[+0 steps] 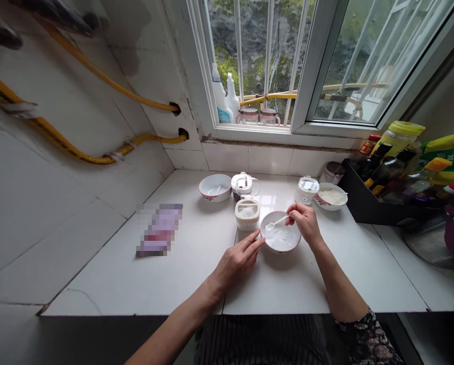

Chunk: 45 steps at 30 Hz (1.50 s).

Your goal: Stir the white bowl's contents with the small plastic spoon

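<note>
A white bowl with a pink rim [283,244] stands on the white tiled counter, with pale, wet-looking contents in its bottom. My right hand [304,221] pinches the handle of a small white spoon [271,226], whose head is inside the bowl. The fingers of my left hand [239,262] are stretched out and touch the bowl's left rim; that hand holds nothing. Just behind the bowl's left side is a lidded white container [247,215]. Another container [242,185] with its clear lid raised stands behind that one.
Back left is a larger white bowl [211,195] with a spoon. Back right are a lidded jar [307,190] and a bowl of pale food [330,197]. A black box [367,205] of bottles stands farther right. A blurred purple packet [160,229] lies left.
</note>
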{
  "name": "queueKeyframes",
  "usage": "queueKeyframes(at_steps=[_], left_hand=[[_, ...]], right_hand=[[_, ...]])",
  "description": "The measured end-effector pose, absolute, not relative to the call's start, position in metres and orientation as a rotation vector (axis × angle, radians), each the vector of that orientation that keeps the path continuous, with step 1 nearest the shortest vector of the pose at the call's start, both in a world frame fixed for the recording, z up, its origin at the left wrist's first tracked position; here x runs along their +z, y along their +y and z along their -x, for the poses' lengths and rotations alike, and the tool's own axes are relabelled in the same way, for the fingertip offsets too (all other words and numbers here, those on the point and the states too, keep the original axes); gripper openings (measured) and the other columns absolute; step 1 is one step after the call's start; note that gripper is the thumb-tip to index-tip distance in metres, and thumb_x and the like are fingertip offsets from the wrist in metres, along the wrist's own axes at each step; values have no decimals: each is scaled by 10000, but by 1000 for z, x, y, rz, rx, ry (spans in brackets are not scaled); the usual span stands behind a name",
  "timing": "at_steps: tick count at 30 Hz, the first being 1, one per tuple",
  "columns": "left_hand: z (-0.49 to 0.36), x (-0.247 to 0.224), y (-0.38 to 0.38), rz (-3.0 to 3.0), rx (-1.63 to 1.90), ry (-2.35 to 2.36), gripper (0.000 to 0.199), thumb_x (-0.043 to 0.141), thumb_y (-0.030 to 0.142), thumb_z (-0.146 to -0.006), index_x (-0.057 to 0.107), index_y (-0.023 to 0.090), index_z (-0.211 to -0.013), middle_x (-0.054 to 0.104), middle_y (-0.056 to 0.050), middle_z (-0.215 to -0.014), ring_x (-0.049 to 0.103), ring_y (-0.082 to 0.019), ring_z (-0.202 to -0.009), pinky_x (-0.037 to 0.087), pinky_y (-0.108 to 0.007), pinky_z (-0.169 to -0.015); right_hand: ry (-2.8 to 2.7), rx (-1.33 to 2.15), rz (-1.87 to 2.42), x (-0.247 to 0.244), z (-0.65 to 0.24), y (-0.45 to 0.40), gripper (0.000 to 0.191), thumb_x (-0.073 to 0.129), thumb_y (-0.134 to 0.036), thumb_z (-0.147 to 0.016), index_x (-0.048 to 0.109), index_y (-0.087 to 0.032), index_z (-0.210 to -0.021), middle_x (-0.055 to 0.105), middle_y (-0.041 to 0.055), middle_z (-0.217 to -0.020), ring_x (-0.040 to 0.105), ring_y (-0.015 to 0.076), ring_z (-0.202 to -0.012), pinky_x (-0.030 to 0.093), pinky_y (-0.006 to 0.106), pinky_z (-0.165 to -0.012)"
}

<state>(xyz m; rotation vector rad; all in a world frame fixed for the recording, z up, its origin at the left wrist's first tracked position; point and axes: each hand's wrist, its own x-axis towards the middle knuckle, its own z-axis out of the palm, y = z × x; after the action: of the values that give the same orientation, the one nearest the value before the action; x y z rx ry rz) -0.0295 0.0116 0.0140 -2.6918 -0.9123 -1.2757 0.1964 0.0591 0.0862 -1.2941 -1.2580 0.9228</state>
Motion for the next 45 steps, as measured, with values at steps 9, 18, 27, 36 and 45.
queueKeyframes(at_steps=[9, 18, 27, 36, 45], left_hand=[[29, 15, 12, 2696, -1279, -906, 458, 431, 20, -935, 530, 168, -1358, 621, -156, -1355, 653, -230, -1202, 617, -324, -924], [28, 15, 12, 2675, -1270, -915, 395, 424, 54, -964, 540, 160, -1327, 639, -172, -1321, 662, -229, -1188, 607, -323, -937], [28, 12, 13, 2652, -1254, -917, 398, 437, 60, -961, 546, 163, -1330, 641, -171, -1317, 676, -234, -1164, 616, -320, -912], [28, 13, 12, 2687, -1281, -919, 422, 438, 55, -956, 531, 166, -1353, 626, -163, -1343, 663, -231, -1185, 621, -328, -913], [29, 14, 11, 2686, -1284, -915, 428, 447, 48, -951, 537, 170, -1351, 628, -155, -1344, 671, -226, -1173, 624, -324, -908]], right_hand=[[-1078, 1108, 1218, 91, -203, 62, 77, 580, -255, -569, 622, -191, -574, 615, 3, -435, 519, 132, -457, 423, 271, -530], [-1260, 800, 1082, 95, -171, 61, 116, 570, -327, -802, 598, -216, -817, 699, 12, -643, 663, 194, -641, 502, 355, -701], [-1918, -191, 823, 96, -159, 52, 193, 466, -90, -930, 595, -234, -933, 753, 7, -793, 656, 163, -683, 419, 431, -979], [-1544, 224, 1229, 90, -194, 52, 141, 493, -192, -829, 612, -243, -774, 685, -8, -582, 645, 231, -684, 480, 410, -821], [-1918, 145, 1292, 80, -197, 58, 164, 465, -149, -809, 592, -232, -750, 690, -7, -635, 610, 190, -651, 402, 403, -942]])
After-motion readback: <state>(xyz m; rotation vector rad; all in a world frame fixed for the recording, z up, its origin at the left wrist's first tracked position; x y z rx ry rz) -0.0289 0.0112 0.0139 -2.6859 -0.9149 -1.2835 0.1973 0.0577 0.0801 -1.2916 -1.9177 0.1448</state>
